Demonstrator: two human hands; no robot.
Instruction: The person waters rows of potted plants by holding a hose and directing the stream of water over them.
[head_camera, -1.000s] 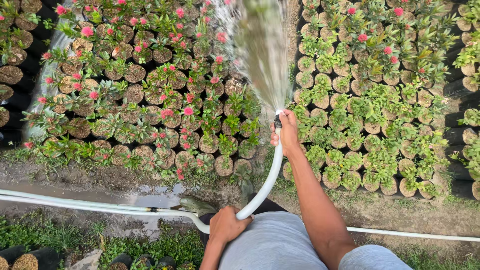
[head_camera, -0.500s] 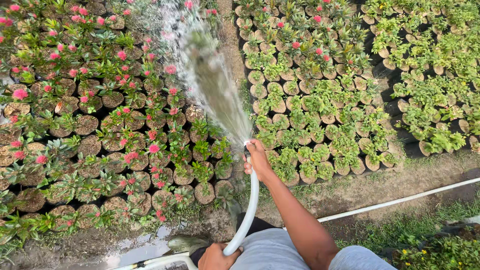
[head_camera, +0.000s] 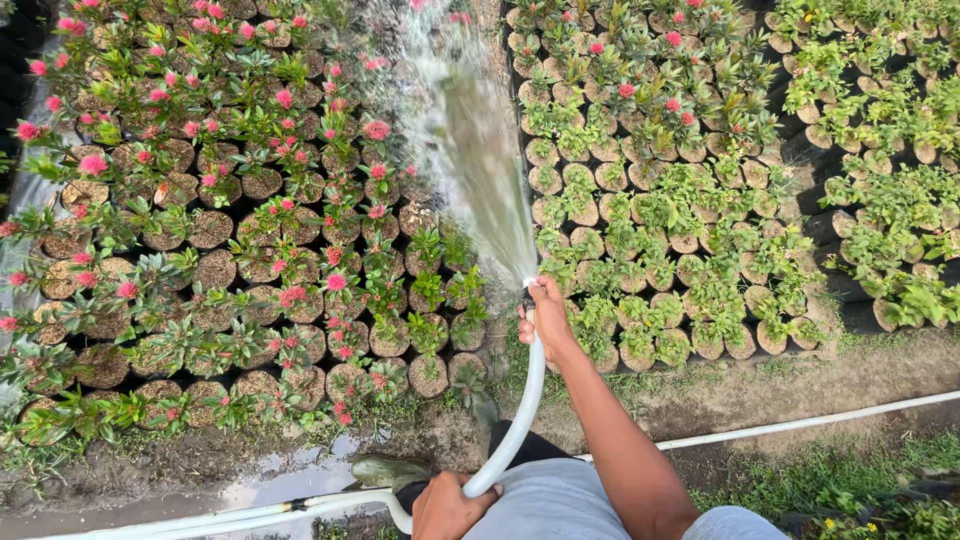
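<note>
Right hand (head_camera: 545, 312) closed around the nozzle end of a white hose (head_camera: 520, 415), thumb over the mouth, fanning a water spray (head_camera: 470, 150) up between two beds of potted plants: pink-flowered pots (head_camera: 250, 210) left, green ones (head_camera: 660, 210) right. Left hand (head_camera: 445, 505) gripping the hose lower down, near the waist, above muddy ground (head_camera: 200, 470).

The right hand (head_camera: 545, 318) covers the mouth of the white hose (head_camera: 520, 420), so its nozzle cannot be seen. The left hand (head_camera: 445, 508) is cut by the bottom edge. The water spray (head_camera: 470, 150) blurs the potted plants (head_camera: 400, 60) behind it.
</note>
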